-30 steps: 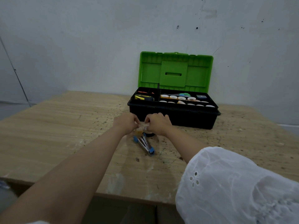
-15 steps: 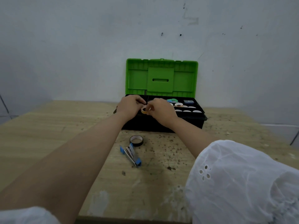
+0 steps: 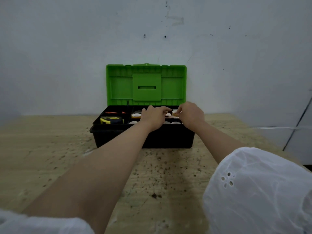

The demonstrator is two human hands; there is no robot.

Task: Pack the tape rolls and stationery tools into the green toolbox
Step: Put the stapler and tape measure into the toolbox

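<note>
Right hand (image 3: 191, 115) moved into toolbox (image 3: 168, 140), pinching tape roll (image 3: 174, 112)

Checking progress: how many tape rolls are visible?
5 rolls: one left of the left hand, three along the front edge, one pinched by the right hand. Hands may hide more.

Green-lidded toolbox (image 3: 118, 139) stands open, tape rolls (image 3: 136, 115) inside.
</note>
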